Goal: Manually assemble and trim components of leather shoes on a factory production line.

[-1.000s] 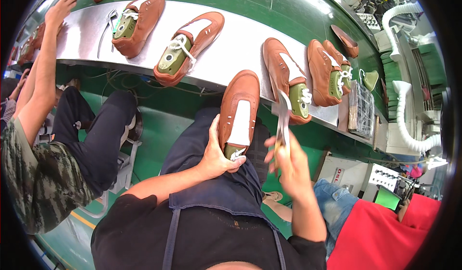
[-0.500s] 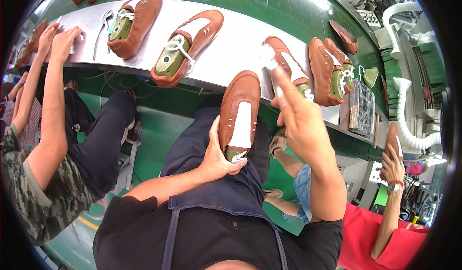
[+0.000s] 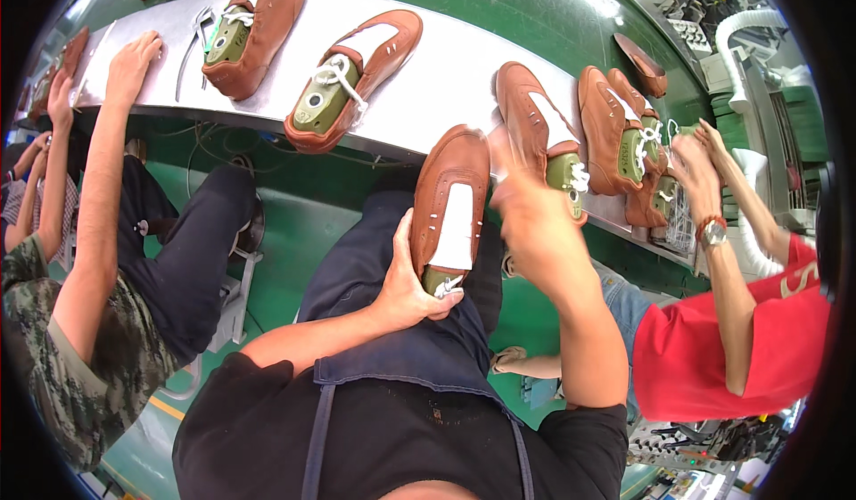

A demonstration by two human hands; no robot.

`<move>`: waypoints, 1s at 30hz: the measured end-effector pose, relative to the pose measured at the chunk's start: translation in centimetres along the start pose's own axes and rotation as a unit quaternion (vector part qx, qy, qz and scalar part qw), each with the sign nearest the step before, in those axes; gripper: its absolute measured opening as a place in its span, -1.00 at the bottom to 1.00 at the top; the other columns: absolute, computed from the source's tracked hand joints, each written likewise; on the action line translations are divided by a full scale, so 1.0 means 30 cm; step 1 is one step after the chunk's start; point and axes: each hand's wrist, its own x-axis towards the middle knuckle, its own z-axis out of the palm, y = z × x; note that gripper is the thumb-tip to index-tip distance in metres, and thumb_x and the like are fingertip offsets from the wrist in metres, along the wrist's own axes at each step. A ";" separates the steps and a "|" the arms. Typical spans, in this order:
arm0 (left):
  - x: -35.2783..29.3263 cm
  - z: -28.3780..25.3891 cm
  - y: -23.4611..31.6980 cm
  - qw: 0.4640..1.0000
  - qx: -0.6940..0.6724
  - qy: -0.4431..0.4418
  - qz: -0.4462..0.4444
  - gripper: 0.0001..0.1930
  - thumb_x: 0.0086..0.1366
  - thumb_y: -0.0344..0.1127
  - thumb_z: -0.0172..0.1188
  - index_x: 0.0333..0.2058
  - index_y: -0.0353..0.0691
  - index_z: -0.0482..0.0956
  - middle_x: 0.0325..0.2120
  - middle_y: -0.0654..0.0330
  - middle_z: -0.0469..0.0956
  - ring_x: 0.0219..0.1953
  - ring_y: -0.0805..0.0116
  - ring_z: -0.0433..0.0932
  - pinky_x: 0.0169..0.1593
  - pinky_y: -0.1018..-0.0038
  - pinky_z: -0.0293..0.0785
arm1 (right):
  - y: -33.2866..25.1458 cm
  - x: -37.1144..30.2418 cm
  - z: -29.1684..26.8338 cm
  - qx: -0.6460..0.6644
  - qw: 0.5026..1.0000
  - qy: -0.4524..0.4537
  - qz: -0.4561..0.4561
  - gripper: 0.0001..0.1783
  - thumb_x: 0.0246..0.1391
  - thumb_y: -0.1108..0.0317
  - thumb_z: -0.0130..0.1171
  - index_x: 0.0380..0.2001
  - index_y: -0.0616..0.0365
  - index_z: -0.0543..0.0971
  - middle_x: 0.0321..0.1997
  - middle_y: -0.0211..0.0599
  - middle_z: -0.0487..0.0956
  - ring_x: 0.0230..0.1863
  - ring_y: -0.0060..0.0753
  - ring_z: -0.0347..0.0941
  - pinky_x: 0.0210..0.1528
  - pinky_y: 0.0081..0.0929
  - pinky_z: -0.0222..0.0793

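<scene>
My left hand (image 3: 412, 288) is closed round the heel end of a brown leather shoe (image 3: 443, 163), its thumb near the white lace. The shoe stands toe up over my lap, with a white tongue panel and a green last (image 3: 439, 280) inside. Just right of the shoe, my right hand (image 3: 539, 219) is smeared by motion. Its fingers are unclear, and a pale blur by the shoe's upper right side leaves open whether it holds anything. Beyond that hand another brown shoe (image 3: 522, 99) on a green last lies on the bench.
Along the metal bench (image 3: 446, 72) lie more brown shoes on lasts, one pair of them left of centre (image 3: 390, 47). Pincers (image 3: 190, 49) rest farther left. At left, a co-worker's arm (image 3: 107, 170) reaches onto the bench; at right, a person in red (image 3: 731, 339) handles something green.
My right hand has come down closer to the held shoe, while my left hand keeps its grip. At right, the person in red has moved nearer, and another shoe stands at the bench end.
</scene>
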 end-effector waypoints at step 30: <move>0.002 0.009 0.014 0.999 -0.026 -0.003 -0.023 0.36 0.00 -0.38 0.57 0.52 -0.24 -0.39 0.40 -0.09 0.13 0.46 0.07 0.21 0.46 0.17 0.20 | 0.054 0.007 0.029 -0.059 0.998 0.013 0.023 -0.31 0.35 0.57 -0.01 0.52 -0.02 0.29 -0.27 0.03 0.66 -0.39 -0.12 0.51 -0.09 -0.32 0.49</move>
